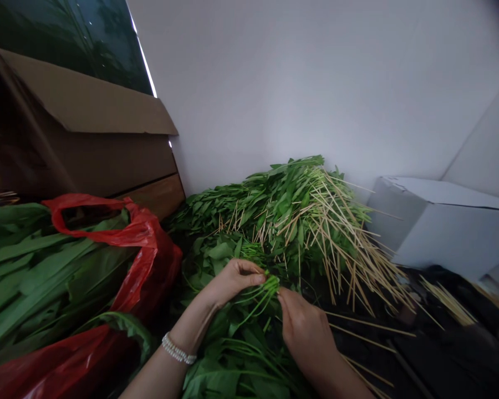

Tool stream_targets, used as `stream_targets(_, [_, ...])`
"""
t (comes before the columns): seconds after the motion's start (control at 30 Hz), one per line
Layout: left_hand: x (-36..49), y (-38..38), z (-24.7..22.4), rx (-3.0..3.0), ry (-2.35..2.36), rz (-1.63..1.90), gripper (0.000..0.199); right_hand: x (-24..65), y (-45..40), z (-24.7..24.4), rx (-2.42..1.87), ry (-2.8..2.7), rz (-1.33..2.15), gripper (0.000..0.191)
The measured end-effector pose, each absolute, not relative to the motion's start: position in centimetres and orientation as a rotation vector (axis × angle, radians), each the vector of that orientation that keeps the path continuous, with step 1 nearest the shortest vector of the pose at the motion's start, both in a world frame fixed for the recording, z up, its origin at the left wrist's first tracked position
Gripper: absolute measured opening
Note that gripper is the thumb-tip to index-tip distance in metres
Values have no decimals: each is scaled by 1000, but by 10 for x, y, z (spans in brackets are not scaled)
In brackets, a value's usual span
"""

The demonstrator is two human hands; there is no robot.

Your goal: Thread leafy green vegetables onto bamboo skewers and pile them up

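My left hand [238, 281], with a beaded bracelet on its wrist, pinches a small bunch of green stems [268, 289] between thumb and fingers. Close on the right, my right hand [301, 327] has its fingers pressed together at the end of the same stems. Thin wooden sticks [370, 322] reach out to the right from beneath my right hand; whether it grips one of them is hidden. Loose green leaves [241, 366] lie under both hands. Behind them rises a heap of leafy bunches [274, 199] with many pale sticks [345, 238] poking out of its right side.
A red plastic bag [149, 244] full of long leaves [37, 282] lies at the left. Behind it stands an open cardboard box [108, 158]. A white box [453, 233] is at the right, with more sticks [449, 299] on black material in front. A pale wall closes off the back.
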State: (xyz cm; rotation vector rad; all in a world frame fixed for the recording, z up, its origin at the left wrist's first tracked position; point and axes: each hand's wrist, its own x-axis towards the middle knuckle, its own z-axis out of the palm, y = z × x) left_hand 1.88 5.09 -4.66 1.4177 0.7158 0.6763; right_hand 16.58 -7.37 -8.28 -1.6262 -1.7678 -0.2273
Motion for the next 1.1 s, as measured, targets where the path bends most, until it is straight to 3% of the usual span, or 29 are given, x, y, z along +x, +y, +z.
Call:
stream_targets(0.2, [9,57,-43,1448,671,687,40,166,-74,-82,-1627,-1795,-259,27])
stream_targets(0.3, [-1,66,-37,1424,740,860,45,161,-77,-82,-1630,-1841,-270,26])
stream_targets(0.43, [0,79,-41,1718,901,943,30,153,-82,-83,-1575,-1959,-370,23])
stream_targets(0.6, [17,90,-54,2420,1013,762,17,148,-84,-85,-1537,-1984,-487,25])
stream_targets(0.9, [31,94,-76,2916,1318,463,37,149,-83,-85,-1562,-1979,-455,26])
stream_targets(1.1, [25,95,-80,2863,1314,550,45,148,-83,-85,-1565,-1991,-444,24])
